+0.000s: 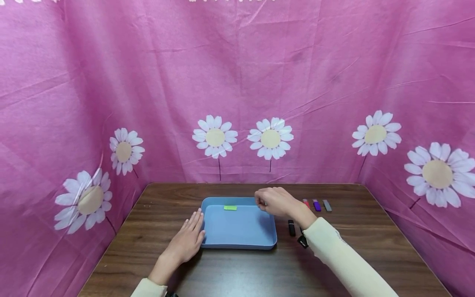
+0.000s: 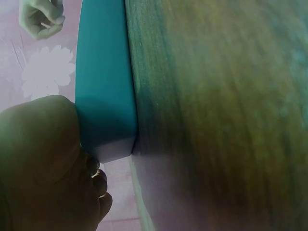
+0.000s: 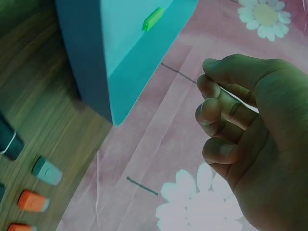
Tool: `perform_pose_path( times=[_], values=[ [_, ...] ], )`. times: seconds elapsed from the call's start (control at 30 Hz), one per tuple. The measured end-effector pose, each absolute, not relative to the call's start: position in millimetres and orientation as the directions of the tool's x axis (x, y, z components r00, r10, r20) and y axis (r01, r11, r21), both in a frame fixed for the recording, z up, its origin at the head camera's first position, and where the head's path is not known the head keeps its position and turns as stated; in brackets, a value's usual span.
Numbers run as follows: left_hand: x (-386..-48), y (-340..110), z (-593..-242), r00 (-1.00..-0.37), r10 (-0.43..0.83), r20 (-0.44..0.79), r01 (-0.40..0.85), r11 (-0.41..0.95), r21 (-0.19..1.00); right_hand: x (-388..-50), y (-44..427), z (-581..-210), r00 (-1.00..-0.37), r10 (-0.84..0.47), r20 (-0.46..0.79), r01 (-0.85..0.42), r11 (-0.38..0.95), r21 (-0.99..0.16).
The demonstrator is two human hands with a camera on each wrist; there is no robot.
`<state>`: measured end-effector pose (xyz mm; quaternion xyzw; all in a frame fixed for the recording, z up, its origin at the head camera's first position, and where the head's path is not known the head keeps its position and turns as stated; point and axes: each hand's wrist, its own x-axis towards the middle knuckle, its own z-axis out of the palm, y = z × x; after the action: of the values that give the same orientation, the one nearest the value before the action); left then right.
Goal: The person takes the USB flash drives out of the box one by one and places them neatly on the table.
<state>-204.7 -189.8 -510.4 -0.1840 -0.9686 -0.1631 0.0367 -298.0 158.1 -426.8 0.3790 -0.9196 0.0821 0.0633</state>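
Observation:
My left hand (image 1: 186, 240) lies with straight fingers along the left wall of a shallow blue tray (image 1: 239, 235). In the left wrist view its fingers touch the tray's side (image 2: 106, 82). A bright green stick (image 1: 230, 208), shaped like a USB flash drive, lies inside by the far wall. Over the tray's far right corner hovers my right hand (image 1: 276, 201), its fingers curled. The right wrist view has the thumb tip against the index finger of that hand (image 3: 262, 110), and nothing shows between them.
Right of the tray, red (image 1: 306, 203), purple (image 1: 316, 205) and grey (image 1: 327, 206) USB sticks lie on the wooden table (image 1: 230, 276). Nearer me are a black stick (image 1: 291, 228) and another black piece (image 1: 302, 241), partly behind my right sleeve. A pink flowered curtain (image 1: 237, 82) surrounds the table.

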Motion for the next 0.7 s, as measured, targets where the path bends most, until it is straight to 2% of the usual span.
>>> perform_pose_path(
  times=[0.7],
  values=[
    [-203.4,-189.9,-510.7,-0.934,0.337,0.118,0.357,0.888,0.288,-316.6,109.9,-441.0,-0.64,-0.752,0.159,-0.769,0.63,-0.112]
  ],
)
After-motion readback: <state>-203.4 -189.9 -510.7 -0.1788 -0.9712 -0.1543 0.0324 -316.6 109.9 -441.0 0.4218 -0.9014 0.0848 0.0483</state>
